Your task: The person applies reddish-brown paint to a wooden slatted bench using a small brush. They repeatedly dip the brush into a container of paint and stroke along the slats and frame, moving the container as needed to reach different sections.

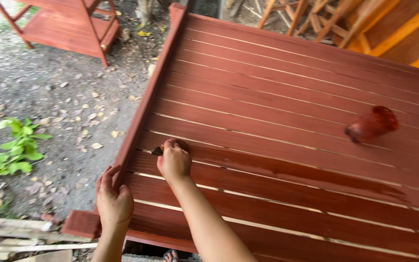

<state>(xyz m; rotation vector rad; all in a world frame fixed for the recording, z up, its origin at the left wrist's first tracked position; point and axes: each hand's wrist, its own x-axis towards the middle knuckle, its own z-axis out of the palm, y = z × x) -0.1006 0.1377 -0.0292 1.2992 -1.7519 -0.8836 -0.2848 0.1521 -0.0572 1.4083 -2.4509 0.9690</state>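
Note:
A large slatted wooden panel, stained reddish brown, fills the view. My right hand is closed around a small brush whose dark tip touches a slat near the panel's left rail. A darker, wet-looking streak runs to the right from the brush along that slat. My left hand grips the left rail of the panel, fingers curled over its edge. A stained reddish container lies on its side on the slats at the right.
Gravel ground with dry leaves lies left of the panel, with a green plant at the far left. A red wooden shelf unit stands at the back left, unpainted wooden frames at the back right. Loose boards lie bottom left.

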